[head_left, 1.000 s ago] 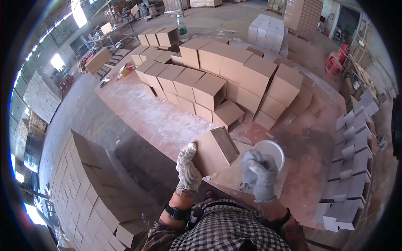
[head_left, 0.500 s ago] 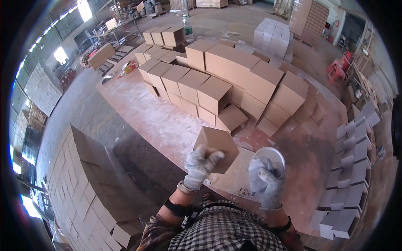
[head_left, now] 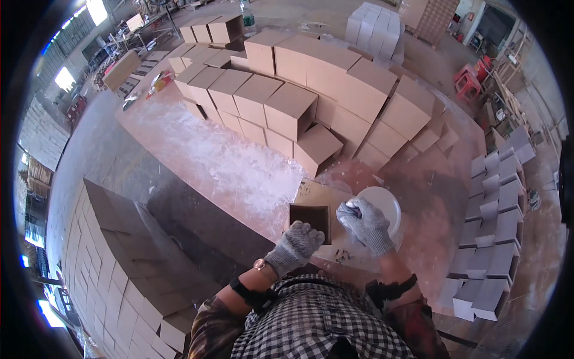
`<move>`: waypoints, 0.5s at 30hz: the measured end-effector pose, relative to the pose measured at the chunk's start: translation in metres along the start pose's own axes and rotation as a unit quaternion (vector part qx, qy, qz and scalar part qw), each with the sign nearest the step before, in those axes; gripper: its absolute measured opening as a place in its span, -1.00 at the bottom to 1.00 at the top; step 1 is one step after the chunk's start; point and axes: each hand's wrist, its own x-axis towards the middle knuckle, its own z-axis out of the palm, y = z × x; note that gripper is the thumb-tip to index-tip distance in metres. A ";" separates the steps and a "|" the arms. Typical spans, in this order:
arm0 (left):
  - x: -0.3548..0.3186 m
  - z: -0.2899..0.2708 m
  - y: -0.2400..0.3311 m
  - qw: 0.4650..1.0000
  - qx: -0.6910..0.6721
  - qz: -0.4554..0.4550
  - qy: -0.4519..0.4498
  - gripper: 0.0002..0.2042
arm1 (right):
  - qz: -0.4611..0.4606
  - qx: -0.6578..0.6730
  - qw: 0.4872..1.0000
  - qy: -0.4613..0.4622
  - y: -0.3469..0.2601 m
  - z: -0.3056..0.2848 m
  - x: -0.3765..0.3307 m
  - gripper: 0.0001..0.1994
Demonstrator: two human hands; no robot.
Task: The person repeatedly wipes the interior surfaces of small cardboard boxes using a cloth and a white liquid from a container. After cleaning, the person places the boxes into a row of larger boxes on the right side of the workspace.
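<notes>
My left hand (head_left: 297, 244), in a grey knit glove, is closed on the near edge of a small brown box (head_left: 326, 210). The box's open side faces up and shows a dark inside. To its right, my right hand (head_left: 366, 224) wears a matching glove, with its fingers curled together. A small dark patch shows at those fingers, but what they hold I cannot make out. Under and behind the right hand is a round white tub or dish (head_left: 384, 200), partly covered by it. A flat cardboard sheet (head_left: 326, 192) lies beneath the box and the white round thing.
Stacked brown boxes (head_left: 290, 110) stand ahead on the reddish, white-dusted board (head_left: 239, 161). More brown boxes (head_left: 119, 263) are piled at lower left. Rows of grey-white boxes (head_left: 493, 239) line the right. A plastic bottle (head_left: 247, 18) and red stools (head_left: 468, 87) are farther off.
The brown box has turned and come lower, so its opening now shows. My left hand has shifted to its near edge. My right hand has moved up and left, partly off the white round thing.
</notes>
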 end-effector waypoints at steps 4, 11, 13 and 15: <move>-0.031 -0.013 -0.009 0.993 0.000 -0.038 0.108 -0.66 | -0.106 -0.136 0.985 -0.029 -0.012 0.013 0.022 -0.80; -0.038 0.006 -0.019 0.983 -0.034 -0.006 0.182 -0.79 | -0.005 -0.241 0.962 -0.128 -0.008 0.032 0.046 -0.80; -0.032 0.008 -0.016 0.983 -0.040 -0.006 0.180 -0.76 | -0.059 -0.356 0.909 -0.209 0.014 0.023 0.036 -0.74; -0.044 0.011 -0.019 0.984 -0.035 -0.033 0.172 -0.74 | 0.028 -0.281 0.928 -0.242 -0.009 0.023 0.012 -0.72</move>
